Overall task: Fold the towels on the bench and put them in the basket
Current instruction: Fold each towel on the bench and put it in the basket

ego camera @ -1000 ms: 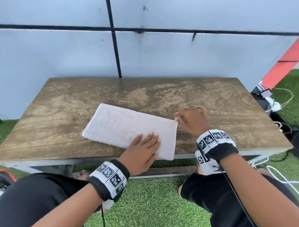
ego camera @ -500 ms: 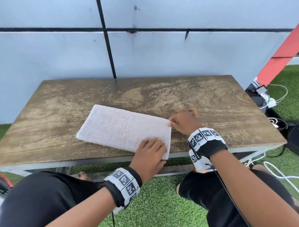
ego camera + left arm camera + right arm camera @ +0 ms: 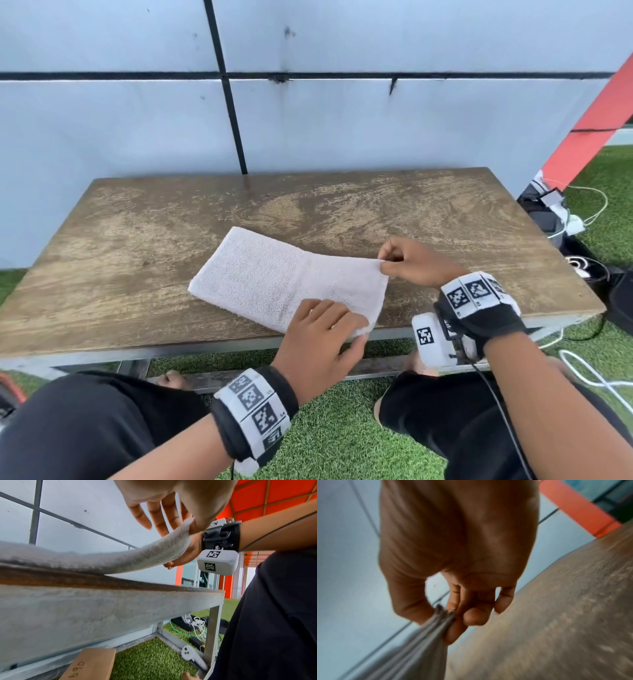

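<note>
A white towel (image 3: 274, 277), folded into a long strip, lies across the wooden bench (image 3: 137, 240) near its front edge. My right hand (image 3: 385, 262) pinches the towel's far right corner between thumb and fingers, as the right wrist view shows at the layered corner (image 3: 440, 616). My left hand (image 3: 346, 325) holds the near right corner, fingers on top and thumb beneath. In the left wrist view the towel (image 3: 120, 559) curves up off the bench edge (image 3: 102, 608) into that hand (image 3: 171, 524). No basket is in view.
A pale panelled wall (image 3: 342, 120) stands right behind the bench. Cables and black gear (image 3: 561, 219) lie on the grass to the right, below a red beam (image 3: 589, 130). Under the bench are a cardboard box (image 3: 92, 665) and a white controller (image 3: 190, 654).
My left hand slid right along the towel's near edge and took its near right corner. My right hand pinched the far right corner. That end of the towel has lifted off the bench.
</note>
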`<act>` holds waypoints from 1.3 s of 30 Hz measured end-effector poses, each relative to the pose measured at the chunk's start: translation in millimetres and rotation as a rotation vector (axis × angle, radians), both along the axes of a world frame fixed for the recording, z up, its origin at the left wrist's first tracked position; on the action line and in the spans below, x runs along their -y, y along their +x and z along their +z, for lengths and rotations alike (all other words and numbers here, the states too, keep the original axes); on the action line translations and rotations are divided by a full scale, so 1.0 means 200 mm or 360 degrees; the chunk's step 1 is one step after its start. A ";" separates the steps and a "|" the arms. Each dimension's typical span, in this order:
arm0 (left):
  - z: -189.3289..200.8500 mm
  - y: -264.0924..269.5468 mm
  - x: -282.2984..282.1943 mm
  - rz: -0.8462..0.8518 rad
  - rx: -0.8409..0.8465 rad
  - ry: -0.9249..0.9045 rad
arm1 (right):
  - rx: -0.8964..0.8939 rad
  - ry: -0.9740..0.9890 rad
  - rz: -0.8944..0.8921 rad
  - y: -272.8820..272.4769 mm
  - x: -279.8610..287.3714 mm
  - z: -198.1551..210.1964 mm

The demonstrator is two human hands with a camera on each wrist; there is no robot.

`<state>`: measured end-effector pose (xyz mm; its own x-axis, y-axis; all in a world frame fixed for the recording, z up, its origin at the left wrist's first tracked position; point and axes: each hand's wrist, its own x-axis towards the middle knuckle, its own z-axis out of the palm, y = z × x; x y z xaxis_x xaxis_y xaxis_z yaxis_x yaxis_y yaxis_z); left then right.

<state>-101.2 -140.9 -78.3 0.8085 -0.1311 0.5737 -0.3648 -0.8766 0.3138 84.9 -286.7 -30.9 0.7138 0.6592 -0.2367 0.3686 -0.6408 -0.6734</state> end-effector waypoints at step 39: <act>-0.04 -0.04 -0.77 0.0955 -0.0543 -0.0990 | -0.0087 -0.0117 0.0471 0.23 -0.95 0.03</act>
